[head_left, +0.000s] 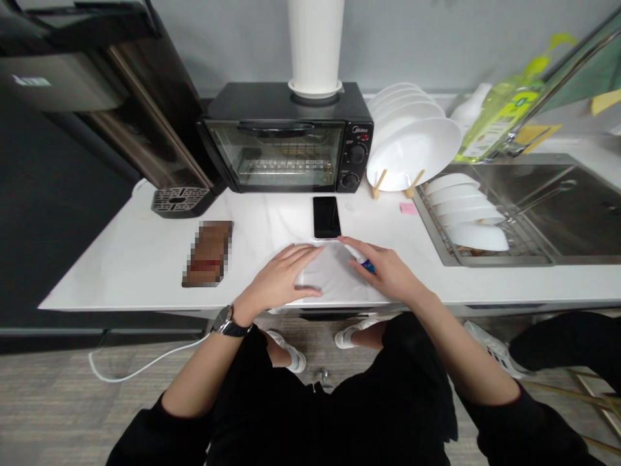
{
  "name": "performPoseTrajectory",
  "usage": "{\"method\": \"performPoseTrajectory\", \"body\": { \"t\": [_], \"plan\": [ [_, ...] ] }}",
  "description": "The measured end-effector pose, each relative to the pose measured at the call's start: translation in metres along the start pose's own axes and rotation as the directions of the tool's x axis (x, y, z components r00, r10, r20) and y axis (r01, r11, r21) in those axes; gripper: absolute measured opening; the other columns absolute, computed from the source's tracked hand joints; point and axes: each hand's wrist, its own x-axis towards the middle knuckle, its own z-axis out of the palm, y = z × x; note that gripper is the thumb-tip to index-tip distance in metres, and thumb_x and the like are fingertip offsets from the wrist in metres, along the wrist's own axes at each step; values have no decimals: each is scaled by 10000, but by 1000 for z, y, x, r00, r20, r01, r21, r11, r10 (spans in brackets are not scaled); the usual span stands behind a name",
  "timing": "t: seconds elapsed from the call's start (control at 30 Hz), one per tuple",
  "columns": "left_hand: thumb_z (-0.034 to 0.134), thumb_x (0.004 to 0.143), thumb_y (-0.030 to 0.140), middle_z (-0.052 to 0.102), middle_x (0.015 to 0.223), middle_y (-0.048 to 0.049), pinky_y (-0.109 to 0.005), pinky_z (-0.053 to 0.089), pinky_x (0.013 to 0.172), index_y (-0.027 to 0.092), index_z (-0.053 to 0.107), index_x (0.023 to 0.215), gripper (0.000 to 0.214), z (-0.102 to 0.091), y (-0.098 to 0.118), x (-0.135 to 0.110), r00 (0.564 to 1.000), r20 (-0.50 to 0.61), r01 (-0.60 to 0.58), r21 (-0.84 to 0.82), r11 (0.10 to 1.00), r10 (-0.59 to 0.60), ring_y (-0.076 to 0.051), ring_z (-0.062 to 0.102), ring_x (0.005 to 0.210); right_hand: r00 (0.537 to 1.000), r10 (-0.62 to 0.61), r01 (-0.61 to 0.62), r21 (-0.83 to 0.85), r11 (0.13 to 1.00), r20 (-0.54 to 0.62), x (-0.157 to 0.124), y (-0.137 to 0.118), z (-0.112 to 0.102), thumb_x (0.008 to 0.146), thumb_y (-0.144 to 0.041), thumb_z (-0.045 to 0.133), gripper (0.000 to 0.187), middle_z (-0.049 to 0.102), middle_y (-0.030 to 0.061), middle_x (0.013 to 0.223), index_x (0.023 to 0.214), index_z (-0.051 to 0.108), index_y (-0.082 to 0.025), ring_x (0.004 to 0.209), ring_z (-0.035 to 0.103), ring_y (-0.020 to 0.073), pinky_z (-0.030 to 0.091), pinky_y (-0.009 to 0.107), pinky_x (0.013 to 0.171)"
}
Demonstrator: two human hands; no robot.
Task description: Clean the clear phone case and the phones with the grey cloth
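Observation:
A white cloth or sheet (334,275) lies on the white counter (145,259) near its front edge. My left hand (281,278) rests flat on the cloth's left part, fingers stretched out. My right hand (385,272) lies on the cloth's right side, its fingers closed round a small white and blue object (365,262) that I cannot name. A black phone (326,217) lies face up just beyond the cloth.
A black toaster oven (286,139) with a white cylinder (315,45) on top stands at the back. White plates (412,145) fill a rack. Bowls (468,217) sit beside a steel sink (557,207). A green bottle (504,110) and a dispenser's drip tray (179,199) are near.

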Motion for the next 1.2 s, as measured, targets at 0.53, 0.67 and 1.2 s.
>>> {"method": "performPoseTrajectory", "body": {
  "t": [0.53,0.67,1.2],
  "plan": [
    [716,954,609,585,1572,-140,-580,470,1219,308,171,1722,989,-3,2,-4,987,-162,0,-84,996,-14,-342,548,1461,991,-128,99,-401,911,-46,7,12,6,1095,-251,477,445,791,71,1263,1535,519,-294,777,762,196,558,313,671],
    [693,970,608,606,1544,-140,-583,482,1202,312,176,1721,958,-2,1,-4,984,-180,-8,-89,996,-8,-346,560,1443,973,-186,153,-219,964,-140,7,14,9,1111,-300,481,489,715,69,1451,1597,422,-321,1135,777,245,634,370,881],
    [667,1005,563,643,1487,-124,-552,497,1179,301,234,1704,863,-3,2,-4,983,-181,-10,-87,996,-6,-317,596,1384,988,-146,115,-394,912,-49,3,22,6,1117,-326,451,412,786,82,1246,1523,506,-290,713,714,184,488,318,644]
  ]
}}
